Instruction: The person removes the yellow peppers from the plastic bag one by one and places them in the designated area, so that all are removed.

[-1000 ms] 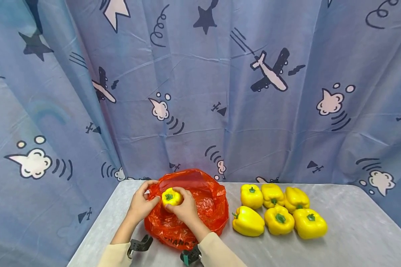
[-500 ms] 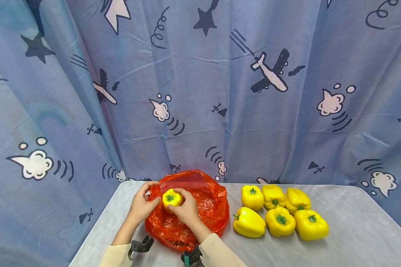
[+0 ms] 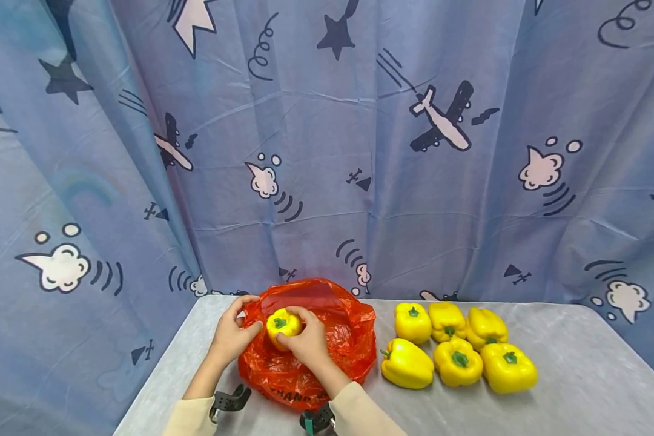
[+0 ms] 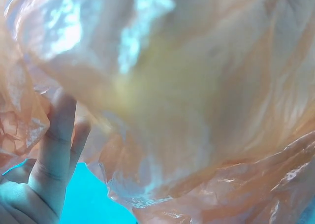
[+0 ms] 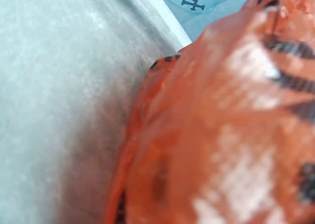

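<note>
A red plastic bag (image 3: 340, 339) with printed letters stands with its mouth open on the table. My left hand (image 3: 232, 334) grips the bag's left rim, its thumb toward the inside. My right hand (image 3: 309, 340) holds a yellow bell pepper (image 3: 283, 323), green stem up, over the left part of the bag's mouth. In the left wrist view, the fingers (image 4: 54, 155) lie against the thin plastic, and a yellow blur shows through it. The right wrist view is mostly filled by the bag's outer side (image 5: 206, 115); the right hand's grip is hidden there.
To the right of the bag, several yellow bell peppers (image 3: 458, 361) sit in two rows on the grey table (image 3: 588, 363). A blue patterned curtain (image 3: 316, 151) hangs behind the table's back edge. Black wrist cameras (image 3: 233, 399) are strapped near both sleeves.
The head view has shifted slightly. My right hand and the bell pepper have moved a very little to the right; my left hand stays on the bag's rim.
</note>
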A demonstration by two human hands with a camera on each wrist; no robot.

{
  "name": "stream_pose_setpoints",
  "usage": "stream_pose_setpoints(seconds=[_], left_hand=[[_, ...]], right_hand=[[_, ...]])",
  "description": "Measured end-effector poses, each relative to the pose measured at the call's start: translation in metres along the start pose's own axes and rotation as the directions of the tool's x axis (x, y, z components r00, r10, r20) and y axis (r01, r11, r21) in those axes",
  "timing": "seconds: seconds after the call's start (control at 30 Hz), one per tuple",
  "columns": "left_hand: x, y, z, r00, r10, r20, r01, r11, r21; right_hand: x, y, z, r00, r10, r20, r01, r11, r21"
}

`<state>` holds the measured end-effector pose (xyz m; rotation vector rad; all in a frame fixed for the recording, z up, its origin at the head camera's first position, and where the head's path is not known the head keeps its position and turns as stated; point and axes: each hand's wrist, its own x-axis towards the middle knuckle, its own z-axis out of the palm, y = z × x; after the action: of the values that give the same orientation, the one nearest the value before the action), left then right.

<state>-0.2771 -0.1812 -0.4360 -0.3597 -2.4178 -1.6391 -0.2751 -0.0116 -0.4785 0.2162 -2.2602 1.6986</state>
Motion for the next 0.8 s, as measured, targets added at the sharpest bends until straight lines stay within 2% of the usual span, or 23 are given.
stream_pose_setpoints(seconds=[0.37,0.67,0.8], left_hand=[[0.001,-0.002,-0.001,0.999,-0.053,0.008,0.053,0.999,-0.007],[0.000,0.001,-0.001,1.000,-0.024,0.004,0.024,1.000,-0.011],[0.000,0.001,0.000,0.999,-0.033,0.002,0.033,0.999,-0.010]], right_hand=[[-0.004,-0.012,-0.014,0.999,-0.013,-0.029,0.014,1.000,0.015],[-0.010,-0.025,-0.027,0.999,-0.028,-0.028,0.029,0.999,0.035],[-0.012,-0.033,-0.035,0.998,-0.052,-0.033,0.053,0.997,0.047]])
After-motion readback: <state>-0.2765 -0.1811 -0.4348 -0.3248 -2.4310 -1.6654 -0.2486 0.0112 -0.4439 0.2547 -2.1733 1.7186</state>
